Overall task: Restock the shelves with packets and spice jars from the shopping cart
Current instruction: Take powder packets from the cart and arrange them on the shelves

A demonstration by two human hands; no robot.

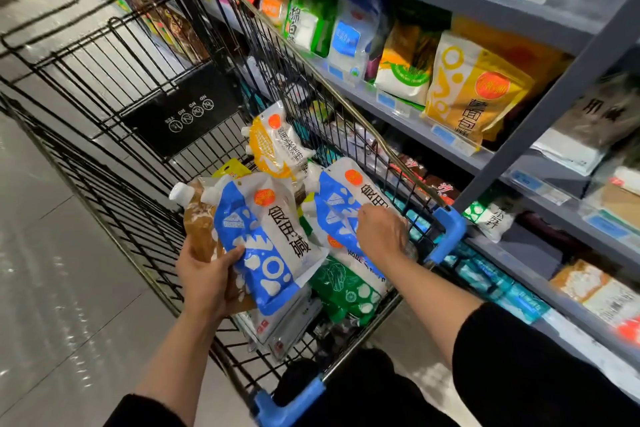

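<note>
Over the shopping cart (114, 87), my left hand (207, 274) grasping two spouted pouches (256, 236), right hand (381, 232) curled on blue pouch (341, 204) beside shelves (408, 114).

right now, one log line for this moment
left hand holds blue pouch, brown pouch | right hand on second blue pouch | cart

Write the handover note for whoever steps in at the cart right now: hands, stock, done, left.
Left hand: holds two spouted pouches above the cart, a blue pouch in front and a brown pouch behind.
Right hand: down on a second blue pouch in the cart, fingers curled; grip not clear.
Also in the cart: a yellow pouch, a green packet, more packets beneath.
Shelves at right already carry many packets.
Done: two pouches picked up.
Left: shelve those, then empty the cart. No spice jars seen.
</note>
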